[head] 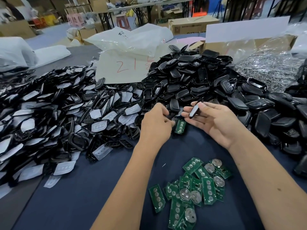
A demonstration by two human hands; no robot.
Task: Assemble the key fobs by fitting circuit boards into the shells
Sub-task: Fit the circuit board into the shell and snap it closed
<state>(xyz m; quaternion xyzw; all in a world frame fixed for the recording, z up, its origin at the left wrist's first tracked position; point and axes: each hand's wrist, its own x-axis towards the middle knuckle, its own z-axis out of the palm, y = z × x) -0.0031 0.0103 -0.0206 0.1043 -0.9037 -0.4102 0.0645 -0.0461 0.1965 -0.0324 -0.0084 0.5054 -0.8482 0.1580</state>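
Closest to the person there's a loose pile of green circuit boards (192,190) sitting on the dark blue counter (86,196), some flipped so the round coin-cell holders show, and that's clearly the feed stock for later. Further up, one single board (180,126) lies flat on the cloth right between the two hands, looks like it's the one being worked on. The left hand (156,122) has its fingers curled down at the edge of the shell heap next to that board, probably picking at a part, but honestly it's hard to tell what, if anything, is actually pinched there. The right hand (214,118) is palm-up with its fingers (189,114) pinching a black shell half (194,110) edge-on, so the guess is this is the "get the shell ready" step and the board isn't seated yet. Next move probably calls for turning that shell cavity-up and lining the board's outline with it before pressing in. Room-wise, the only bare cloth is the strip between the forearms; the pile of black frames with white pads (49,117) crowds the left, the heap of black shells (199,77) crowds the far side and right, so any sloppy sweep would drag parts along. Behind that it's plastic bags (129,40) and cardboard boxes (191,26).
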